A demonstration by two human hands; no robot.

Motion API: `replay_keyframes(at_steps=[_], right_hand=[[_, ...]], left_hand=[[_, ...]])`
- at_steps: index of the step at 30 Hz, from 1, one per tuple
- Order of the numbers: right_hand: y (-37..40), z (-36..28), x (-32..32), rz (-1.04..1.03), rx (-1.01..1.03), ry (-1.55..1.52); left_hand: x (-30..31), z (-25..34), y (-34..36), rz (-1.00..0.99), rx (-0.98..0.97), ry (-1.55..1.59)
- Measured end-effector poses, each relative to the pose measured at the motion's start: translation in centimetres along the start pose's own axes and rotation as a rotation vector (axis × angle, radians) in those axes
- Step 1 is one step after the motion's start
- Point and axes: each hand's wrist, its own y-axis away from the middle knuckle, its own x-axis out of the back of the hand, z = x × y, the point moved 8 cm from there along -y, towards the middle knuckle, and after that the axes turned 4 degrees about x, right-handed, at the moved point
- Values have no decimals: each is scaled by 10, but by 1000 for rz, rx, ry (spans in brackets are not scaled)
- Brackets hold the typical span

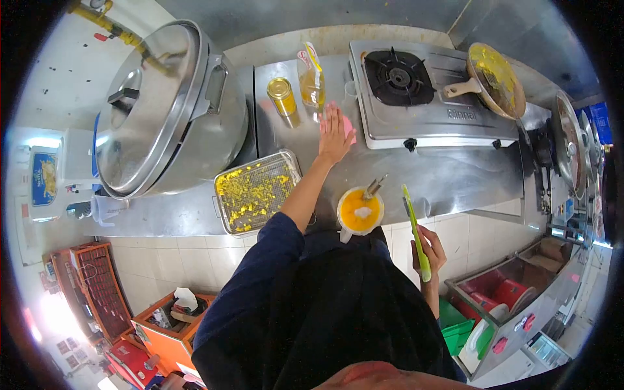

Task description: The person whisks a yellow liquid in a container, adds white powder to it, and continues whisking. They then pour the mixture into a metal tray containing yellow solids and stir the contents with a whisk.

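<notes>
My left hand point(333, 138) lies flat on a pink cloth point(350, 131) on the steel counter, fingers stretched out. Just beyond its fingertips stand a clear bag with yellow contents point(312, 84) and a gold-coloured can point(281, 97). Low on the right, my right hand point(431, 252) is closed around a long, flat, bright-green utensil point(421, 250), its tip pointing at the counter. Between my arms, near the counter's front edge, is a white handled container point(347, 234) of orange-yellow liquid with a pale lump in it. A metal utensil point(373, 188) leans over its rim.
A wire rack tray point(292, 162) scattered with yellow crumbs sits left of my forearm. Behind it stands a big lidded pot point(224, 123). At right are a gas stove point(416, 123) and a yellow-stained pan point(517, 91). Orange cabinets point(159, 351) and a drawer unit point(552, 296) flank me.
</notes>
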Motion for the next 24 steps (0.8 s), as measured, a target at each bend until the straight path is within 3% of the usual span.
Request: replay_keyframes(at_steps=[4,6,7,9,10,12,14,24], right_hand=[[-4,8,19,75,-30,16],[-2,17,23,104,-100,-2],[-3,17,25,91,-102,30],[-8,18,24,78,-101,64],[-9,18,23,77,-89,56],[-11,16,21,76,-76,48],[-13,10,19,72,-65,29],[-41,12,33,106,-142,-17]], left_hand=[[79,-39,-31,198,195,19],[109,-79,-47,394,390,94],[113,-91,-56,391,387,89],[95,-127,-77,112,568,-84],[92,-140,-83,113,569,-84],[59,-163,-86,-141,582,-32],[60,-160,-80,-139,547,-31],[104,-52,34,-280,153,261]])
